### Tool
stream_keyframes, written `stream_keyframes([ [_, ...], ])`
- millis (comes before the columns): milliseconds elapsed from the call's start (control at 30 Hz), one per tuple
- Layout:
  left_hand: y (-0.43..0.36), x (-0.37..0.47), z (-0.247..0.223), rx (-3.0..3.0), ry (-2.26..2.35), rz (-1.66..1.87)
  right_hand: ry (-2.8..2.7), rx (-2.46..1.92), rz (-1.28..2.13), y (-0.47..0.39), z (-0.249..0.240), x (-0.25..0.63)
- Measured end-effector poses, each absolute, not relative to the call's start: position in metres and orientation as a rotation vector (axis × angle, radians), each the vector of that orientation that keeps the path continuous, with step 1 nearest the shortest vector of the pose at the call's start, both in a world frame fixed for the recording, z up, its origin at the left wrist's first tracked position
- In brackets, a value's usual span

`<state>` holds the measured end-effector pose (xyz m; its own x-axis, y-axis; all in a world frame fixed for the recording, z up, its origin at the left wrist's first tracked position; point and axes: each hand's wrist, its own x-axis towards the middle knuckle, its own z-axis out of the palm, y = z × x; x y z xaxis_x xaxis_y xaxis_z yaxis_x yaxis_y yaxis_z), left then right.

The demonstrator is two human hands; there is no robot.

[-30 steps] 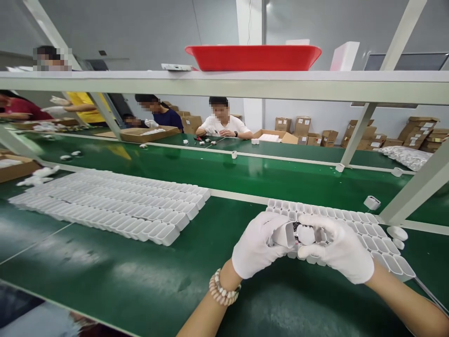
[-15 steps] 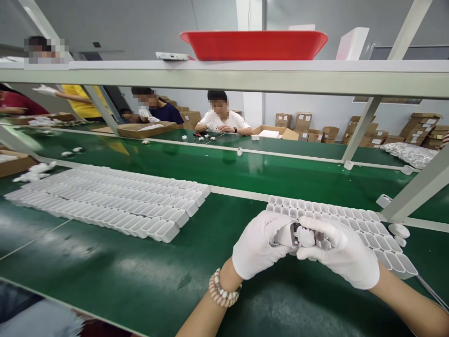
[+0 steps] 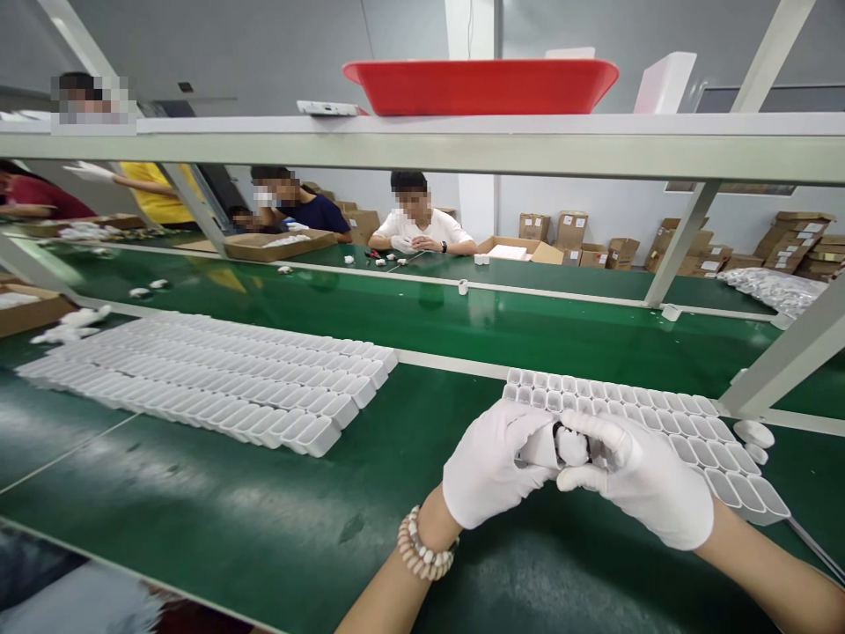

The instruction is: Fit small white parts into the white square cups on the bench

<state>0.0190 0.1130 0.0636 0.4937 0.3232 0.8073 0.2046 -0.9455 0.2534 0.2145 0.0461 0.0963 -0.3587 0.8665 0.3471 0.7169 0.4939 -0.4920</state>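
My left hand (image 3: 500, 462), in a white glove, is closed around a white cup-like housing (image 3: 540, 447) whose open end faces right. My right hand (image 3: 643, 475), also gloved, pinches a small white rounded part (image 3: 571, 446) with dark edges at the mouth of that housing. The two parts meet between my fingertips, so the inner side of the joint is hidden. Behind and right of my hands stand rows of white open cups (image 3: 703, 452). A larger block of similar white cups (image 3: 264, 426) covers the left of the green table.
A shelf beam (image 3: 422, 150) crosses overhead and bears a red tray (image 3: 481, 88). Its slanted post (image 3: 792, 352) stands at the right. Beyond the green conveyor (image 3: 422, 317), with small white parts on it, several people work. Round white pieces (image 3: 753, 433) lie near the post.
The small white part sits closer into the housing, with less of the dark inside showing. Small parts on the conveyor have shifted right.
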Motion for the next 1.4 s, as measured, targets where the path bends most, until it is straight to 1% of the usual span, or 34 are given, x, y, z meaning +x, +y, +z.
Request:
stream_keyframes([
  [100, 0.111, 0.021, 0.063, 2.603, 0.468, 1.423, -2.241, -1.259, 0.391, 0.05, 0.095, 0.212],
  [267, 0.108, 0.022, 0.066, 2.498, 0.622, 1.425, -2.114, -1.199, 0.066, 0.044, 0.092, 0.211],
  [400, 0.108, 0.022, 0.064, 2.417, 0.731, 1.527, -2.074, -1.291, -0.009, 0.035, 0.091, 0.204],
  [667, 0.102, 0.03, 0.052, 2.326, 0.794, 1.609, -2.058, -1.369, 0.126, 0.03, 0.094, 0.192],
  [833, 0.101, 0.03, 0.045, 2.327, 0.735, 1.618, -2.099, -1.339, 0.095, 0.032, 0.088, 0.188],
  [967, 0.097, 0.035, 0.04, 2.313, 0.721, 1.642, -2.142, -1.297, -0.039, 0.034, 0.083, 0.185],
  [1133, 0.091, 0.048, 0.035, 2.291, 0.576, 1.678, -2.21, -1.109, -0.55, 0.031, 0.087, 0.183],
  [1167, 0.091, 0.049, 0.035, 2.319, 0.545, 1.704, -2.216, -1.061, -0.608, 0.031, 0.088, 0.183],
  [1300, 0.098, 0.045, 0.032, 2.573, 0.465, 1.73, -2.268, -0.953, -0.594, 0.034, 0.092, 0.187],
  [1400, 0.104, 0.037, 0.03, 2.803, 0.324, 1.738, -2.283, -0.884, -0.593, 0.037, 0.087, 0.192],
])
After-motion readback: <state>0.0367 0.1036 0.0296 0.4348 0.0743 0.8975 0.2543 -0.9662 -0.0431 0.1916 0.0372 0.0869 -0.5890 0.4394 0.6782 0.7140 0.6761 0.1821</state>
